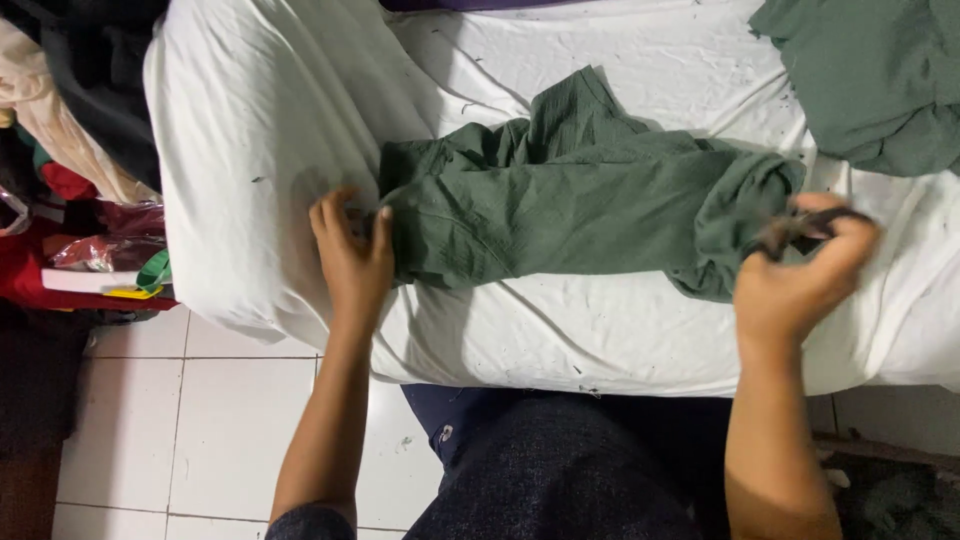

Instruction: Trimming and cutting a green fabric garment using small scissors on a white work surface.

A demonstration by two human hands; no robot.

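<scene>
A crumpled dark green garment [560, 200] lies across a white sheet on a mattress [260, 130]. My left hand [350, 250] pinches the garment's left edge between thumb and fingers, resting on the sheet. My right hand [800, 270] is closed on the garment's right end, where the cloth is bunched and folded over; the hand is a little blurred. Both forearms reach up from the bottom of the head view.
A second green cloth [880, 80] lies heaped at the mattress's top right corner. Left of the bed is a pile of clothes and bags [70, 200]. White floor tiles [200, 430] show below the bed's edge, and my dark-clothed lap [560, 470] is at the bottom.
</scene>
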